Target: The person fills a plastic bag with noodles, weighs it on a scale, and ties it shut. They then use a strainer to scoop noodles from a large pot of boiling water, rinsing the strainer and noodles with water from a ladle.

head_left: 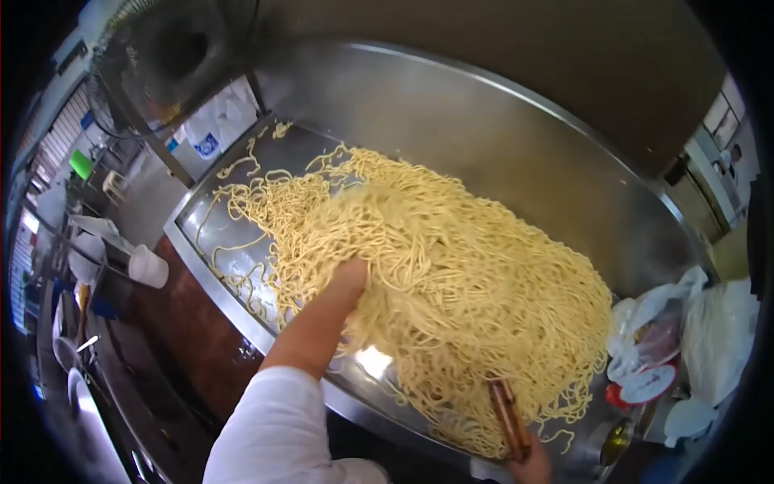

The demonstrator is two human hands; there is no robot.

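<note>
A big heap of yellow noodles (484, 282) is spread over the metal tray table (355, 399). My left hand (353, 274) reaches into the heap from the front; noodles cover its fingers, and only the wrist and forearm show. At the lower right, my right hand (532, 465) is closed around a pair of thick brown wooden sticks (508, 419). Their far ends sit in the near edge of the noodles. Loose strands trail off the heap onto bare metal at the left.
A large fan (161, 56) stands at the upper left. Plastic bags (721, 339), a red-and-white package (645, 385) and a small container of yellow liquid (617, 441) lie at the right end. Left of the table hangs a white bucket (148, 267). A raised metal rim (516, 85) runs along the back.
</note>
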